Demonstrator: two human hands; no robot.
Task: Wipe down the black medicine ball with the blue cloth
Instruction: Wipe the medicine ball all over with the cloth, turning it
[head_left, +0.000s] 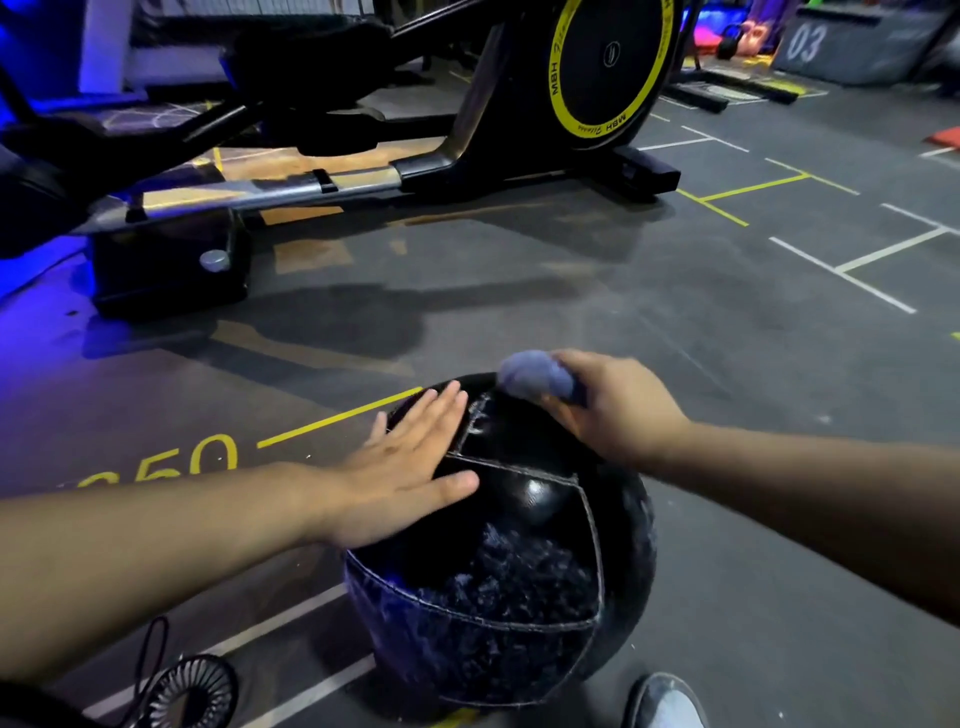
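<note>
Black medicine ball (524, 561) on gym floor (675, 322), near centre, left hand (410, 478) flat, fingers spread on its left side, right hand (613, 405) clenched around bunched blue cloth (537, 375) on its far top.

medicine ball (524, 499): glossy black panels, pale stitched seams; lower panel scuffed to a mottled grey-blue
cloth (537, 376): dull blue-lilac, plain
floor (649, 322): dark grey, marked with yellow and white lines; yellow numerals at left
exercise machine (467, 150): black frame, silver rail
flywheel (613, 57): black disc, yellow ring with black lettering
box (852, 47): grey, pale "03"
small fan (195, 693): black, radial grille
</note>
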